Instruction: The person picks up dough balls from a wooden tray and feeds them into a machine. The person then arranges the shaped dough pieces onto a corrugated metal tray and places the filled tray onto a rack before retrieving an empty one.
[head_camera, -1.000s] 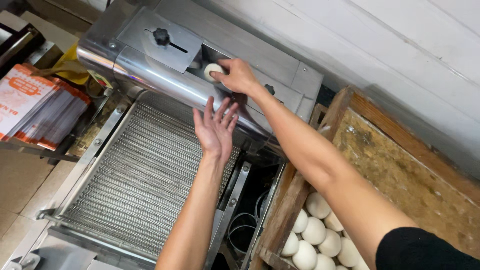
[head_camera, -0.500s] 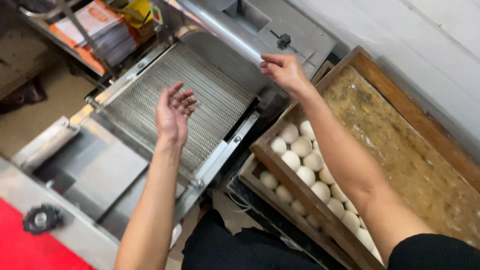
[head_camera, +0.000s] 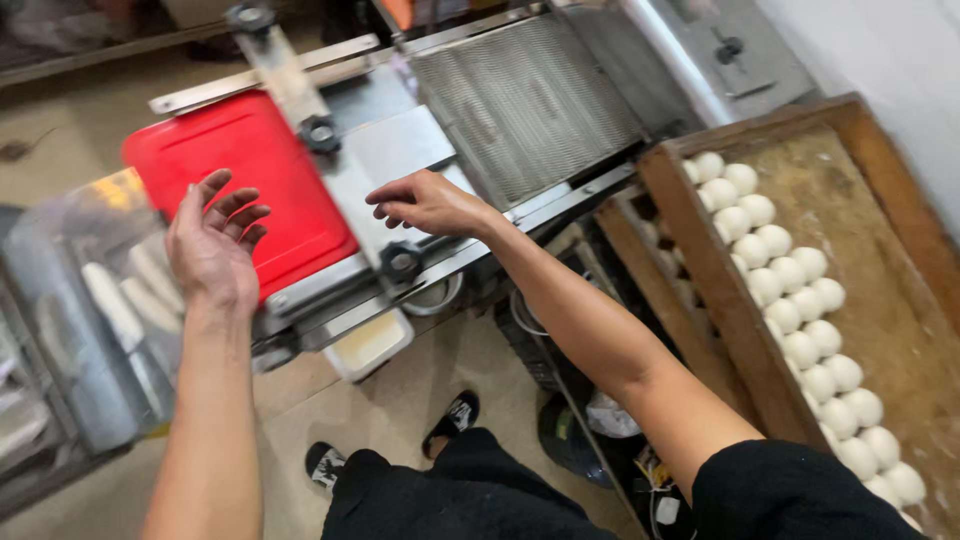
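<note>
My left hand (head_camera: 213, 243) is raised, palm up and fingers spread, holding nothing, in front of the red board (head_camera: 245, 175) at the near end of the steel machine. My right hand (head_camera: 425, 203) hovers palm down, fingers loosely apart and empty, over the grey steel plate (head_camera: 395, 150) beside the red board. Beyond it lies the wire mesh conveyor belt (head_camera: 525, 100). At the right a wooden tray (head_camera: 700, 260) holds several white dough balls (head_camera: 785, 275) in rows.
Black knobs (head_camera: 400, 262) sit on the machine's frame rails. A small white tub (head_camera: 370, 345) hangs under the machine edge. A clear plastic container (head_camera: 110, 310) with pale rolled pieces stands at the left. My feet in black sandals (head_camera: 455, 415) stand on the tiled floor.
My view has swung from the machine's top hopper down to its near end. My right hand left the dough ball at the hopper and both hands came toward the red board.
</note>
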